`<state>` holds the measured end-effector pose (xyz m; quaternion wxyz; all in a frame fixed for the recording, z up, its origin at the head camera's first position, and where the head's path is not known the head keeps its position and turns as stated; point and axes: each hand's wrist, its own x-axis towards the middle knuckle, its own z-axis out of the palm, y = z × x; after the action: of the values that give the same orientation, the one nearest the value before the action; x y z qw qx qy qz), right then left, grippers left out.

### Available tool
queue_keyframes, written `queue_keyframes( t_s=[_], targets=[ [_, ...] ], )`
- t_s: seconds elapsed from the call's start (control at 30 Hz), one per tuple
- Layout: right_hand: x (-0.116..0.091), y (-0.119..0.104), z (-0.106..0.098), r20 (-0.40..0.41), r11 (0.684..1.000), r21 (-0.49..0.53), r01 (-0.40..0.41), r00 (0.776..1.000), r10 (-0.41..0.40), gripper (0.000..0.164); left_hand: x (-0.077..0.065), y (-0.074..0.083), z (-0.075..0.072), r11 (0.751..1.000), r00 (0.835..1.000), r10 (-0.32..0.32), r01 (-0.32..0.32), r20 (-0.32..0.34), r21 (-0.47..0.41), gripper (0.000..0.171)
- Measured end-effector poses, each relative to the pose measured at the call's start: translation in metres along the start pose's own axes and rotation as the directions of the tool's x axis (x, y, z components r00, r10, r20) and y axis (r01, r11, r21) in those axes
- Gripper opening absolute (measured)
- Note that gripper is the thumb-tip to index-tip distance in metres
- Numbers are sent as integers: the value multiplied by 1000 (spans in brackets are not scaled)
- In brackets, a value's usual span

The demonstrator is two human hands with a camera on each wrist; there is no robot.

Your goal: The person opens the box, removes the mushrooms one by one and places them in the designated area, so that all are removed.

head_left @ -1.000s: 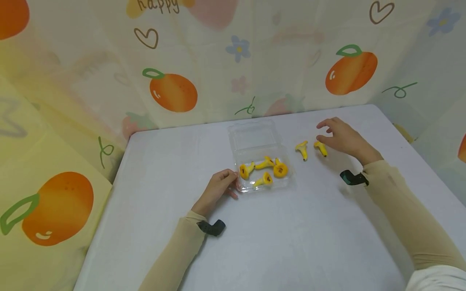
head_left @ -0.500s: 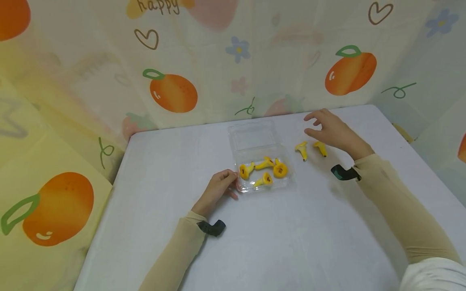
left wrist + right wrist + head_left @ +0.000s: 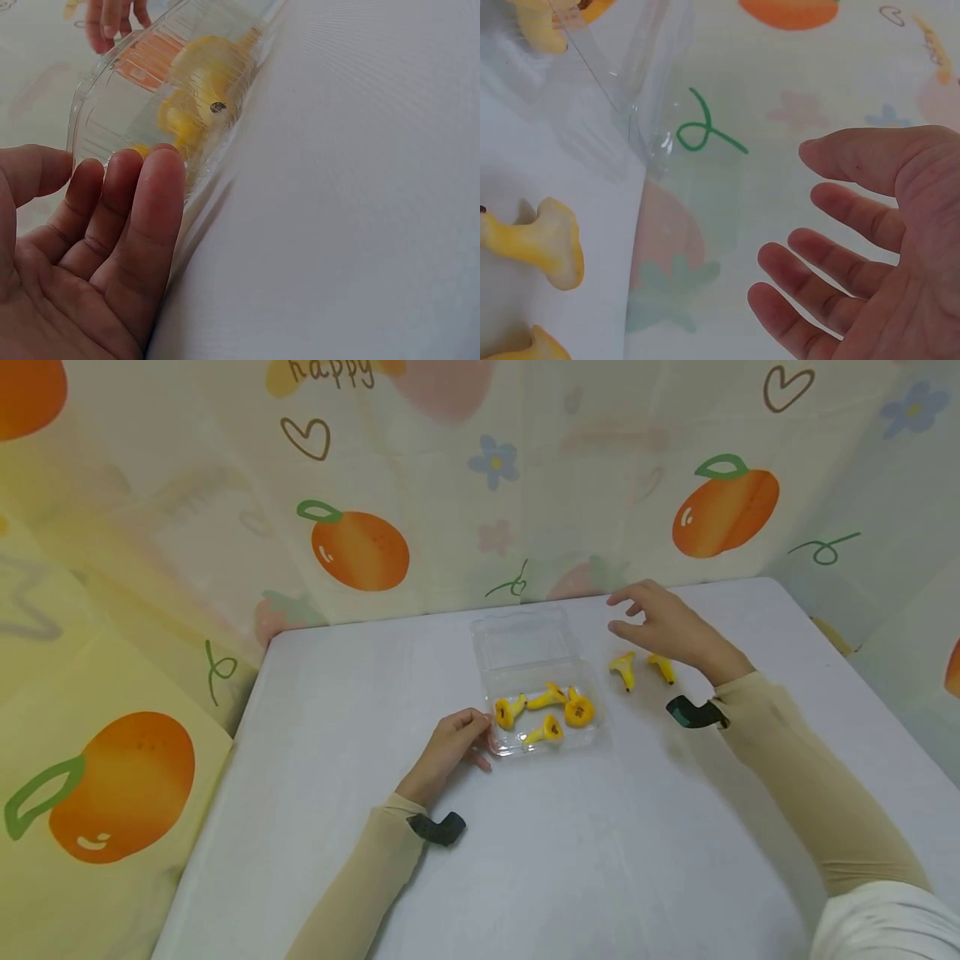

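Note:
A clear plastic clamshell box [image 3: 525, 677] lies on the table with its lid [image 3: 521, 637] folded back. Several yellow trumpet-shaped mushrooms [image 3: 510, 712] are inside. My left hand [image 3: 448, 750] pinches the box's near left corner, thumb at the rim and fingers against the side wall, as the left wrist view shows. Two more mushrooms lie on the table right of the box, one nearer [image 3: 626, 672] and one farther [image 3: 663, 668]. My right hand [image 3: 663, 625] hovers above and behind them, holding nothing, its fingers spread and slightly bent. The right wrist view has a mushroom [image 3: 544, 244] at its left.
The white-covered table [image 3: 360, 693] ends at the back against a hanging cloth [image 3: 442, 502] printed with oranges and flowers. Black bands sit on the left wrist [image 3: 438, 829] and the right wrist [image 3: 696, 712].
My right hand has moved left and slightly up, from beside the farther mushroom to above and behind the pair. The left hand, box and mushrooms stay in place.

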<state>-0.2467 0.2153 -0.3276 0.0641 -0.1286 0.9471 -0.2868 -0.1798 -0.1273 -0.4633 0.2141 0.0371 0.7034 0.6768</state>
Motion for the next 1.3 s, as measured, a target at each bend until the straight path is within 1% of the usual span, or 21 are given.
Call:
queue_keyframes(
  t_s=[0.2, 0.47, 0.57, 0.73, 0.9, 1.1, 1.23, 1.3],
  targets=[
    [2, -4, 3, 11, 1000, 18, 13, 1000, -13, 42, -1, -1, 0, 1000, 1000, -6, 6, -14, 5, 30],
    [8, -14, 8, 22, 999, 11, 42, 999, -43, 42, -2, -1, -2, 1000, 999, 1, -1, -34, 10, 28],
    [11, -19, 10, 24, 999, 17, 50, 998, -50, 41, -2, -2, -2, 1000, 999, -2, 2, -45, -2, 26],
    [15, -25, 15, 37, 996, 56, 71, 997, -73, 43, -1, -1, -2, 1000, 999, -6, 5, -54, -25, 26],
    [19, -31, 20, 44, 990, 76, 117, 992, -120, 42, 1, -2, -3, 999, 999, -8, 5, -53, -46, 24],
    [24, -45, 27, 54, 982, 85, 167, 984, -172, 40, 1, -1, -3, 998, 998, 0, -3, -58, -60, 22],
    [26, -58, 34, 78, 979, 60, 194, 977, -198, 40, 1, 0, -3, 998, 998, -6, 2, -60, -66, 21],
    [28, -63, 37, 97, 980, 50, 194, 975, -198, 40, 1, 0, -3, 998, 998, -7, 3, -60, -67, 21]
  ],
)
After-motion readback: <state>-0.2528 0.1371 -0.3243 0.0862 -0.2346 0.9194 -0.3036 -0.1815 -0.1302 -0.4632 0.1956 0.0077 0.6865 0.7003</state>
